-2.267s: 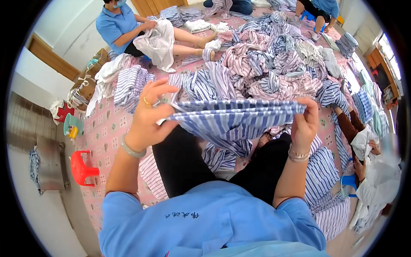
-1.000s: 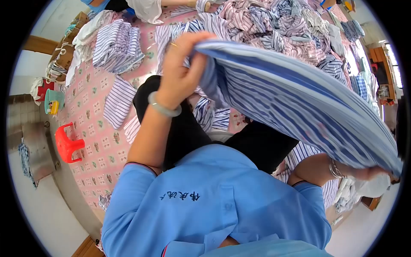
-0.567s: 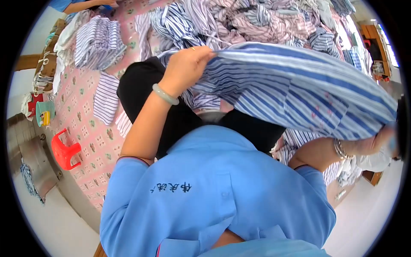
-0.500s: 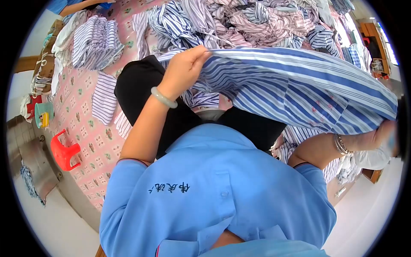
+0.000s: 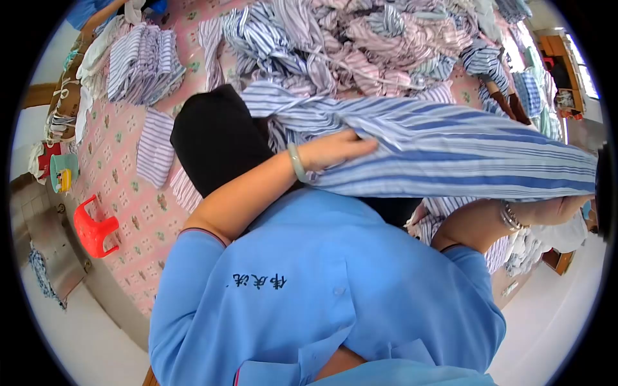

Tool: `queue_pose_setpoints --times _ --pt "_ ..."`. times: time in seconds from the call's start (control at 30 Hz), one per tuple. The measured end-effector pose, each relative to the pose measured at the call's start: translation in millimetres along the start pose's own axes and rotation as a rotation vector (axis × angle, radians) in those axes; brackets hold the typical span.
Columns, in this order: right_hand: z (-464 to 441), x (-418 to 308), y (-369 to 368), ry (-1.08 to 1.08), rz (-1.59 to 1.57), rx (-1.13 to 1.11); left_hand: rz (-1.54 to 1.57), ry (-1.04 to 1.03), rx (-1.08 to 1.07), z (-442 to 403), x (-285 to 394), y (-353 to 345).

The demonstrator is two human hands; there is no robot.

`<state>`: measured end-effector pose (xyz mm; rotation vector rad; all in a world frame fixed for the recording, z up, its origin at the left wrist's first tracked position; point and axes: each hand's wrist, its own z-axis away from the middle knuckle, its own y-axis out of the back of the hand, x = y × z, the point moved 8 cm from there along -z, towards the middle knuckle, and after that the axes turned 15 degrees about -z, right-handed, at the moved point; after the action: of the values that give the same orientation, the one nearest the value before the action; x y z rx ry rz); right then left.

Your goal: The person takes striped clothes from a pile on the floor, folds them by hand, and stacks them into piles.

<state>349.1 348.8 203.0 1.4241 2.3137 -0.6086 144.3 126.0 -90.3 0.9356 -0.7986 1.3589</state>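
Floor point(image 5: 154, 238), one: pink covering, square pattern with small flower motifs.

Heap point(image 5: 380, 48), one: crumpled, soft woven clothes, striped blue, pink, grey and white; pieces overlap, count not possible.

Shirt point(image 5: 290, 315), one, worn by the person: plain blue fabric, dark characters on the chest.

Cloth point(image 5: 476, 154), one: blue-and-white striped, smooth and drawn out lengthwise to the right, gathered in folds to the left. It spans the space above the lap, between the person and the heap.

Trousers point(image 5: 215, 141), one pair: black, matte, knee raised at left.

Stack point(image 5: 141, 64), one: folded striped pieces, layered, roughly block-shaped; layers too fine to count.

Metal panel point(image 5: 61, 241), one: flat, dull sheen, by the wall.

Right hand point(image 5: 555, 211), one: closed about the far end of the cloth, fingertips partly hidden at the view's edge.

Left hand point(image 5: 336, 150), one: laid on the cloth, fingers stretched forward and close together; whether they pinch it, cannot tell.

Stool point(image 5: 95, 226), one: red moulded plastic.

Folded piece point(image 5: 155, 149), one: purple-and-white stripes, flat on the floor.

Basket point(image 5: 62, 163), one: green; a yellow item point(image 5: 65, 180) shows against it, inside or in front unclear.

Bracelets, two: one pale, smooth ring point(image 5: 297, 162) at the left wrist; one silvery band point(image 5: 510, 215) at the right.
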Motion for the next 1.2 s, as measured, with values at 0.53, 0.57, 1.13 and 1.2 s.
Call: queue_pose_setpoints --times 0.53,0.57,1.13,1.2 --pt "24 14 -9 -0.241 -0.217 0.025 0.578 -0.185 0.268 104 12 117" --pt "23 14 -13 -0.247 -0.216 0.017 0.572 -0.212 0.404 123 6 151" --pt "-3 13 -6 -0.378 0.278 -0.175 -0.128 -0.645 0.877 146 129 182" --pt "-6 1 -7 -0.390 0.209 0.037 -0.081 -0.678 0.757 116 131 141"
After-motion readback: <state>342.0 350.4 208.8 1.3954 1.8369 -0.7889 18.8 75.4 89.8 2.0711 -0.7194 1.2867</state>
